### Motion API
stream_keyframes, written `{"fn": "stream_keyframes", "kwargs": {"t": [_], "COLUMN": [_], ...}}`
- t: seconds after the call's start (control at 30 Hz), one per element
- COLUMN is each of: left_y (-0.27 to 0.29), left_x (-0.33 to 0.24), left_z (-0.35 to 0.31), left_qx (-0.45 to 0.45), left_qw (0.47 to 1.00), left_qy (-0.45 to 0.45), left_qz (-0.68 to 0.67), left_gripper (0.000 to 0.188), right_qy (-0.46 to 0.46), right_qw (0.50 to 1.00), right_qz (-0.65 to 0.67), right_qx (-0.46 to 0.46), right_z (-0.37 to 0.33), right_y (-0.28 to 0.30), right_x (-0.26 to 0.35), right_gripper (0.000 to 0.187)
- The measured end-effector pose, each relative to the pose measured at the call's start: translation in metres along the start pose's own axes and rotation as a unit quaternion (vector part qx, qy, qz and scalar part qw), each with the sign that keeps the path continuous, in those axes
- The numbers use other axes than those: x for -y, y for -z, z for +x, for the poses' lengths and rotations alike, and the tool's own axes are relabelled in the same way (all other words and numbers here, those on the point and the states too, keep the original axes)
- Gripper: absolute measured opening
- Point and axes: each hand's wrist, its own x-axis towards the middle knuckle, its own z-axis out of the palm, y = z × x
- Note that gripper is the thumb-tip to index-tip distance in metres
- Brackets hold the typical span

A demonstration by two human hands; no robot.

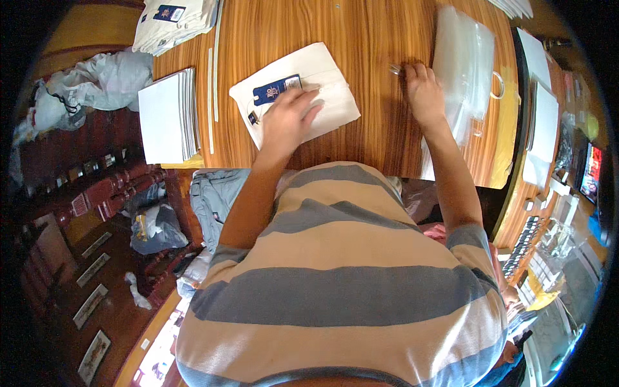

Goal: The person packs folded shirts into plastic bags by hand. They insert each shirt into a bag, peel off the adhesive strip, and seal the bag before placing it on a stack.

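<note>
A folded cream garment (332, 100) lies on the wood-grain table, with a dark blue hang tag (267, 92) on top and a small dark label (253, 118) near its left edge. My left hand (287, 122) rests over the garment just below the tag, its fingers loosely bent and apart from the thumb, slightly blurred. Farther right, my right hand (423, 93) has its fingers drawn together at a small shiny clear piece (395, 68), too small to name. Right beside that hand is a stack of clear plastic bags (465, 61).
White sheets (169, 119) are piled at the table's left edge. More folded garments with a tag (184, 29) sit at the far left. A narrow pale strip (215, 84) runs along the tabletop (371, 29). At the right lies a roll of tape or ring (497, 85).
</note>
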Motion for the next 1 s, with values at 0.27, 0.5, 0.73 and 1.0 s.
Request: {"fn": "stream_keyframes", "kwargs": {"t": [0.27, 0.5, 0.73, 1.0], "left_y": [-0.04, -0.035, -0.045, -0.048], "left_x": [0.007, 0.004, 0.02, 0.022], "left_z": [0.02, 0.016, 0.002, -0.001], "left_qx": [0.02, -0.006, -0.061, -0.089], "left_qw": [0.991, 0.99, 0.935, 0.906], "left_qy": [-0.119, 0.033, 0.169, 0.205], "left_qz": [0.061, -0.133, -0.305, -0.361], "left_gripper": [0.017, 0.011, 0.012, 0.01], "right_qy": [-0.011, -0.07, -0.021, 0.089], "right_qw": [0.985, 0.96, 0.906, 0.934], "right_qz": [0.157, 0.265, 0.418, 0.345], "right_qx": [-0.075, -0.057, -0.053, -0.039], "right_z": [0.01, 0.0, -0.021, -0.017], "right_y": [-0.026, -0.023, 0.004, 0.016], "right_x": [0.019, 0.025, 0.057, 0.109], "right_gripper": [0.037, 0.038, 0.04, 0.033]}}
